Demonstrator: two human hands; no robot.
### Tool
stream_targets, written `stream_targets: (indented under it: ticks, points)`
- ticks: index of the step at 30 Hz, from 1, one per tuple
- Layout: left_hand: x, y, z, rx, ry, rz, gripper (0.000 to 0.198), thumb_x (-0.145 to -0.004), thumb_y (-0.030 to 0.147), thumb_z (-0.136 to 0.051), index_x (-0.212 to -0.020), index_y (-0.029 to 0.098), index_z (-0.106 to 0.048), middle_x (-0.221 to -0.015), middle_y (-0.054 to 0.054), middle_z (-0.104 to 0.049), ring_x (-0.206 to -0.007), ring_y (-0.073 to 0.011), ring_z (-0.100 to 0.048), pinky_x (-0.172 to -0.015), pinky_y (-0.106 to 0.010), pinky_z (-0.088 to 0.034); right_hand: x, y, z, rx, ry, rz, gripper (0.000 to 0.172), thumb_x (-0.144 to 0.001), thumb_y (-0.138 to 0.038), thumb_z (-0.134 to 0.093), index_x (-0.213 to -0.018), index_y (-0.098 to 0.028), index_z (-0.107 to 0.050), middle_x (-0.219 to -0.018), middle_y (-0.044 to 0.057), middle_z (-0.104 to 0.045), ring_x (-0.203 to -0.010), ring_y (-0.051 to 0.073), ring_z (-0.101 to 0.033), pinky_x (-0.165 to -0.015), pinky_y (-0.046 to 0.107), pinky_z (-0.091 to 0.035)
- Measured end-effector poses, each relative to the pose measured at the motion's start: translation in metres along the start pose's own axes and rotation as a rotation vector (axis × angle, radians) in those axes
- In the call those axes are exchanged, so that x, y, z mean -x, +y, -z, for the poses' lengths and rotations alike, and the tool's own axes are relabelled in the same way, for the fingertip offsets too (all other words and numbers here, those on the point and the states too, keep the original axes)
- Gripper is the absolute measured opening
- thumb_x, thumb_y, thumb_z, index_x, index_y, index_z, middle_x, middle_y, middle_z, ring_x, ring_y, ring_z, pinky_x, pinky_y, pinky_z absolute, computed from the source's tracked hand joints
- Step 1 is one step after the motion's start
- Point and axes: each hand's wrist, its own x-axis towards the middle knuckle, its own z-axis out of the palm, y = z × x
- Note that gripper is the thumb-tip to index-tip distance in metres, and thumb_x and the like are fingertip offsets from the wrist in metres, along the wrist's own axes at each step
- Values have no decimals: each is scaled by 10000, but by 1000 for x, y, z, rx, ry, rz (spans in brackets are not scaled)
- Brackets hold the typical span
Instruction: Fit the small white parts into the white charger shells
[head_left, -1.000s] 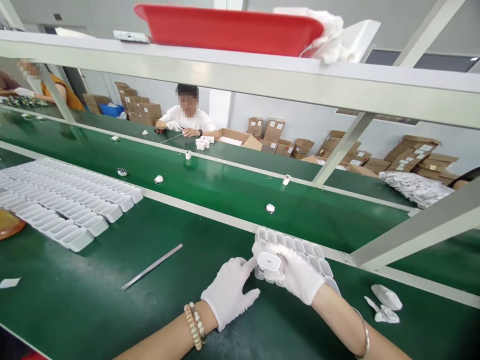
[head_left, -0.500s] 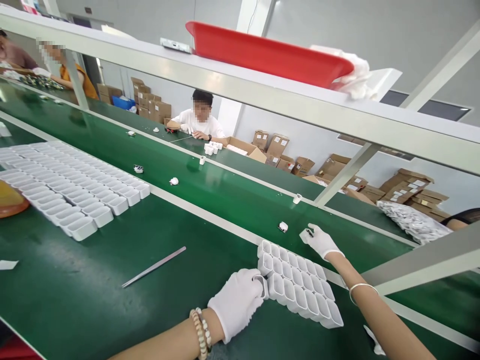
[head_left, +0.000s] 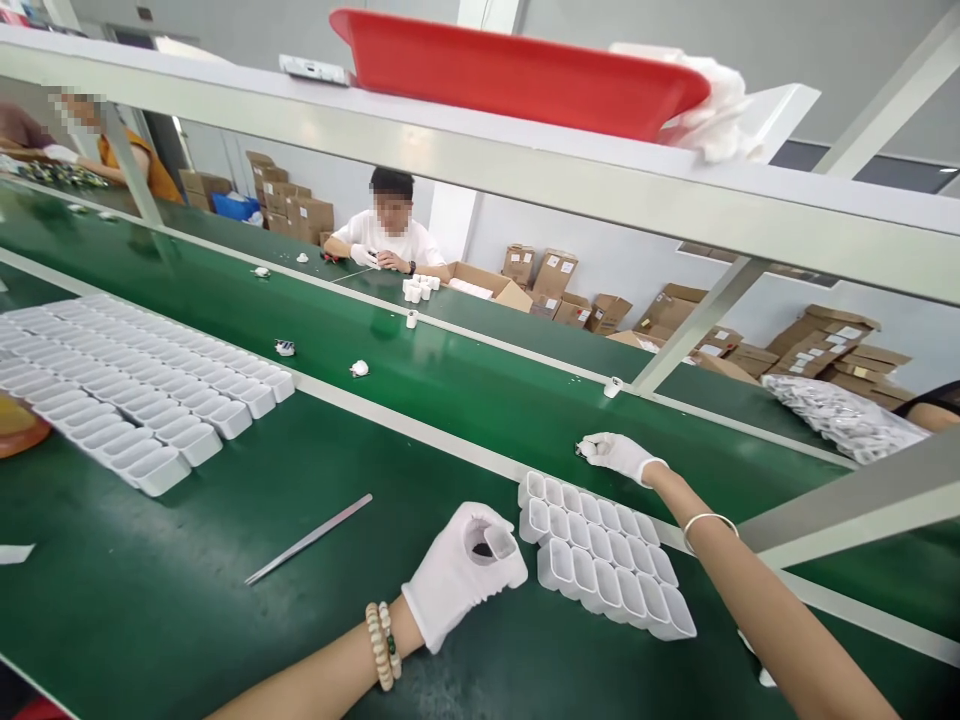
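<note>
My left hand (head_left: 469, 570), in a white glove, is closed round a small white plastic cup (head_left: 501, 541), its open end facing up, above the green table. On the green belt, my gloved right hand (head_left: 619, 455) pinches a small white part with a dark board (head_left: 582, 450) between its fingertips. Rows of white plastic cups (head_left: 600, 545) stand between my hands, close to the belt's edge. Left of my left hand, metal tweezers (head_left: 309, 538) lie on the table.
A large block of white cups (head_left: 161, 465) fills the table's left. Small white parts (head_left: 360, 369) sit on the green belt (head_left: 457, 390). A slanted frame post (head_left: 847, 510) stands right of my right arm. Overhead, a shelf holds a red tray (head_left: 510, 75). A co-worker (head_left: 390, 235) sits opposite.
My left hand has lifted the cup away from the rows, up and left. My right hand has moved left and closed on the small part. Parts on the belt have shifted right.
</note>
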Motion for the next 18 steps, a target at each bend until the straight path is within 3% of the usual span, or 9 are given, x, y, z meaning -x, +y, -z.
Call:
stream_targets:
  ticks: [3, 7, 10, 13, 16, 18]
  points:
    - [-2, 2, 4, -96, 38, -11, 375, -645, 86, -709, -976, 191, -566, -915, -13, -665, -819, -163, -656, -756, -318, -569, 13, -2, 3, -116, -73, -28, 229, -960, -327, -611, -1116, -164, -650, -1133, 62, -666, -938, 188, -662, -813, 372, -572]
    - [0, 4, 9, -281, 42, -43, 423, -624, 39, -695, -1011, 188, -615, -1041, -50, -688, -920, -200, -676, -857, -372, -571, 32, -17, 8, -311, -47, -29, 249, -947, -347, -629, -1098, -150, -654, -1094, 67, -686, -940, 192, -674, -832, 393, -571]
    - [3, 7, 12, -419, 18, -97, 409, -668, 65, -695, -1047, 208, -642, -1061, -52, -690, -965, -221, -673, -912, -415, -563, 56, -42, 12, -498, -19, 28, 466, -823, -484, -740, -1126, -140, -656, -1076, 111, -719, -963, 238, -695, -881, 447, -571]
    - [7, 12, 13, -506, -7, -213, 418, -715, 92, -693, -1104, 236, -642, -1138, -58, -675, -1065, -240, -651, -1001, -444, -530, 99, -73, 11, -650, -71, 92, 704, -632, -565, -848, -1174, -157, -661, -1122, 125, -730, -978, 284, -708, -896, 476, -584]
    - [11, 17, 16, -552, -50, -334, 434, -751, 95, -681, -1153, 254, -640, -1205, -76, -646, -1132, -252, -628, -1034, -434, -519, 151, -101, 3, -722, -182, 156, 605, -682, -460, -857, -1192, -185, -683, -1132, 118, -736, -985, 286, -717, -888, 467, -601]
    - [13, 20, 18, -589, -73, -345, 462, -776, 118, -684, -1207, 274, -632, -1226, -82, -636, -1135, -255, -629, -1020, -424, -534, 178, -114, -5, -649, -202, 243, 466, -742, -420, -819, -1151, -218, -722, -1103, 96, -751, -975, 289, -724, -872, 460, -612]
